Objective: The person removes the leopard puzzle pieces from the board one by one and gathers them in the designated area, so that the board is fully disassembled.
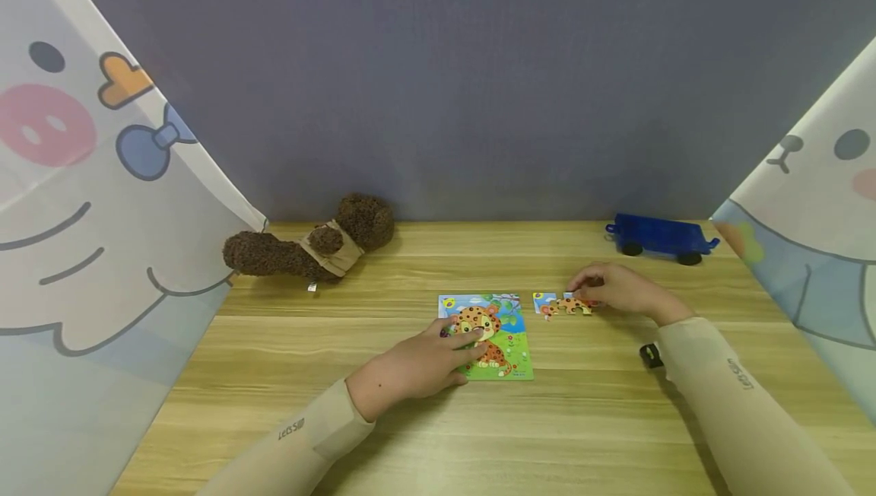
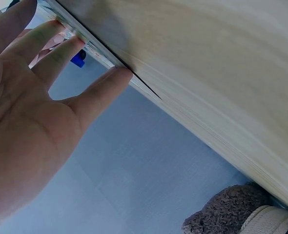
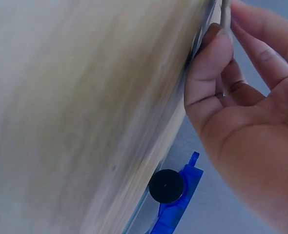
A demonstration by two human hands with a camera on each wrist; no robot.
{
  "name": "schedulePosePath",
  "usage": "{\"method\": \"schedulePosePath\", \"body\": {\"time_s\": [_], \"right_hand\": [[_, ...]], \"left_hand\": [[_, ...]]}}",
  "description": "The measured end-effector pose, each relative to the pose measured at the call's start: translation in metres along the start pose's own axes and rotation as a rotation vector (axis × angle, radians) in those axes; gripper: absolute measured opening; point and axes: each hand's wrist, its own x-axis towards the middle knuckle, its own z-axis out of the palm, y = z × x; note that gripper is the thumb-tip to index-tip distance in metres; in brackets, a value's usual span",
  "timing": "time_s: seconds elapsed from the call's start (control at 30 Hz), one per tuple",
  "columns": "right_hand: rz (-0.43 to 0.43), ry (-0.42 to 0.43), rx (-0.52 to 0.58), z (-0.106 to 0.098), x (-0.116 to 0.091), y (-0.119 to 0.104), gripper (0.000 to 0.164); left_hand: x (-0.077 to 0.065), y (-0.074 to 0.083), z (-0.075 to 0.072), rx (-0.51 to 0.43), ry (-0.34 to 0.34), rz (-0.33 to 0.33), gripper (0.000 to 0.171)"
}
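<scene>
The spread left hand (image 1: 426, 361) touches a square green-and-blue leopard picture (image 1: 504, 338); the right hand (image 1: 621, 290) pinches a thin, grey-edged jigsaw piece (image 3: 225, 17).

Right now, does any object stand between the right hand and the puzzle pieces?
Nothing visible does. The right hand pinches a piece at the right end of the row of puzzle pieces. The blue wagon stands farther back; the left hand rests on the leopard picture.

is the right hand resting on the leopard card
No, the left hand rests on the leopard card; the right hand pinches a puzzle piece.
</scene>
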Motion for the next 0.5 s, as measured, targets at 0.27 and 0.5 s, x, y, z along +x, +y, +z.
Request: {"method": "schedulePosePath", "body": {"time_s": [0.27, 0.5], "right_hand": [[-0.023, -0.016, 0.019, 0.0022, 0.0011, 0.0006, 0.025], [-0.017, 0.022, -0.045, 0.0003, 0.0002, -0.0061, 0.027]], "left_hand": [[0.0001, -0.0006, 0.0004, 0.014, 0.009, 0.012, 0.06], [0.0012, -0.0012, 0.0011, 0.035, 0.009, 0.015, 0.06]]}}
